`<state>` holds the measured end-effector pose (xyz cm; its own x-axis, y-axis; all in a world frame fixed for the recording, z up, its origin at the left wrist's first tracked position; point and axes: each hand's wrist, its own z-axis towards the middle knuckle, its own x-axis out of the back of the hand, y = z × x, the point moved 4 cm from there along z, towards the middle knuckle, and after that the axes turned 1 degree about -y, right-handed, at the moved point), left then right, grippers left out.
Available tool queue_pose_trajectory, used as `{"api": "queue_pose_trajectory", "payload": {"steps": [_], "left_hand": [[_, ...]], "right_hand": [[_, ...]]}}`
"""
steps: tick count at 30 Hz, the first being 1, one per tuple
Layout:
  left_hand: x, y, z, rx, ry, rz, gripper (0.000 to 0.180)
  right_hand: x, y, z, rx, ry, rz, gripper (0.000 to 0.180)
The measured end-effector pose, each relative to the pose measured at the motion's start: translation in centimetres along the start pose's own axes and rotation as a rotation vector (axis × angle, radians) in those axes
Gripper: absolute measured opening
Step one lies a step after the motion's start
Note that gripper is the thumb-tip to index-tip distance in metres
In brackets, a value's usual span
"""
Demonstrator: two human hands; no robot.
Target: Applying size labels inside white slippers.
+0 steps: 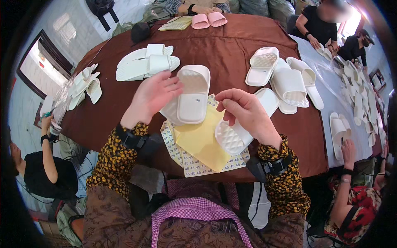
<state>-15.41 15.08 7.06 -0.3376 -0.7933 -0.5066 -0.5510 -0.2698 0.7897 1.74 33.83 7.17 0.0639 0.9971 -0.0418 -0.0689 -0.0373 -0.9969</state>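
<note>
A white slide slipper (193,108) lies in front of me with its strap end away from me and a small printed mark on its insole, partly on top of another slipper. Beside its strap is my left hand (159,91), fingers stretched out and holding nothing. To its right my right hand (248,111) is above another white slipper (232,138) with a quilted strap. Thumb and forefinger are pinched together there; whatever they may hold is too small to make out. Under these slippers lie printed sticker sheets (194,163) and a plain yellow backing sheet (202,140).
More white slippers (151,65) rest at the far left, with others (289,82) at right and a small pile (87,84) by the left edge. Pink slippers (209,20) sit across the brown-covered table (206,45). Co-workers handle slippers around the white-covered table (326,99).
</note>
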Motion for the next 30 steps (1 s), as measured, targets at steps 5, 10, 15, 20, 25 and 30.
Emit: {"api": "queue_pose_trajectory", "payload": {"steps": [5,10,15,20,25,30], "left_hand": [[3.2,2.5,-2.0,-0.468,0.082,0.648,0.053],[6.6,2.4,-0.8,-0.558,0.254,1.314,0.074],[7.8,1.9,1.1,-0.484,0.139,1.413,0.079],[7.1,2.3,0.9,-0.413,0.123,1.625,0.070],[7.5,2.9,0.4,-0.556,-0.048,1.606,0.066],[2.9,1.2,-2.7,-0.872,0.083,2.060,0.066]], "right_hand": [[-0.1,-0.3,0.1,-0.011,0.015,-0.048,0.023],[-0.4,0.6,0.7,0.116,0.077,-0.216,0.021],[0.0,0.1,0.8,0.291,0.155,-0.372,0.017],[1.2,0.1,0.8,0.262,0.241,-0.356,0.018],[1.1,-0.2,0.7,0.242,0.226,-0.368,0.018],[1.3,0.1,1.1,0.286,0.247,-0.426,0.017]]}}
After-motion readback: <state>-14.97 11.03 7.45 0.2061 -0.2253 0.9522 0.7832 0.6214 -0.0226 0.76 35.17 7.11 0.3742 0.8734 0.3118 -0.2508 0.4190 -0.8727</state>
